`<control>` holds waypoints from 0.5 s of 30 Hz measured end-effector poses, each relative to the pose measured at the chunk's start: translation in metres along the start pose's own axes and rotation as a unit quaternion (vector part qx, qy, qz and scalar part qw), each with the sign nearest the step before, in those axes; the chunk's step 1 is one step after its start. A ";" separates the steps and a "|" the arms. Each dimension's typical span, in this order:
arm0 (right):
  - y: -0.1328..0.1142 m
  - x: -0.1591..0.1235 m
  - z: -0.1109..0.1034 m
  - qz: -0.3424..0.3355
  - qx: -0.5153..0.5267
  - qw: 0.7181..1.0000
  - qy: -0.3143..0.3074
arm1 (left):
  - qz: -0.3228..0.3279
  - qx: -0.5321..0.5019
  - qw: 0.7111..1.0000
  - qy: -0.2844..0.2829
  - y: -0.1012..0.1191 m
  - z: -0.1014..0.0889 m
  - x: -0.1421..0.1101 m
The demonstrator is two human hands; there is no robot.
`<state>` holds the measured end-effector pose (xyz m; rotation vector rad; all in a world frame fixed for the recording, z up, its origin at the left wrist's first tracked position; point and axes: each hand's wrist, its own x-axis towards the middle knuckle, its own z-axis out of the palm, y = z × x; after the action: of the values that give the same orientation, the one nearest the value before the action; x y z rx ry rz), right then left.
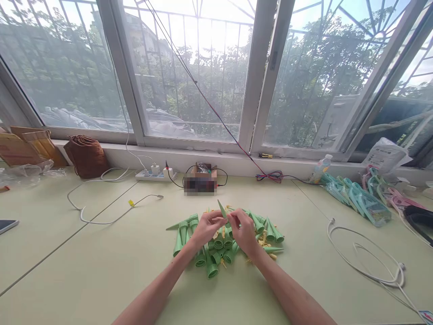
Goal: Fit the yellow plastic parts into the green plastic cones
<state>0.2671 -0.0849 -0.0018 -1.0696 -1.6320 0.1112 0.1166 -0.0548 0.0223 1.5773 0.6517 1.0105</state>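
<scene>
Both my hands meet over a heap of green plastic cones [212, 270] on the pale table. Between them a green cone [221, 208] stands up, its pointed tip away from me. My left hand [207, 228] has its fingers closed around the cone's left side. My right hand [241, 225] pinches near its lower end from the right; whatever else those fingertips hold is hidden. Small yellow plastic pieces [265, 243] lie among the cones, mostly to the right of my right hand. Most cones in the heap are hollow, several with open ends facing me.
Behind the heap stand a small box with a blurred front [200, 184] and a power strip [155, 174]. White cables [98, 222] curl at left, another coil [367, 271] at right. Teal plastic items [363, 198], a bottle [320, 169] and a brown bag [86, 155] sit near the window.
</scene>
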 end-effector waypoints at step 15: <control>-0.007 -0.003 0.002 -0.014 -0.015 0.999 -0.026 | -0.039 -0.076 0.996 -0.039 0.001 0.002 -0.003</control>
<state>0.2608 -0.0902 -0.0006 -1.0733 -1.7006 0.0974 0.1170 -0.0584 0.0229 1.4402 0.5646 0.9144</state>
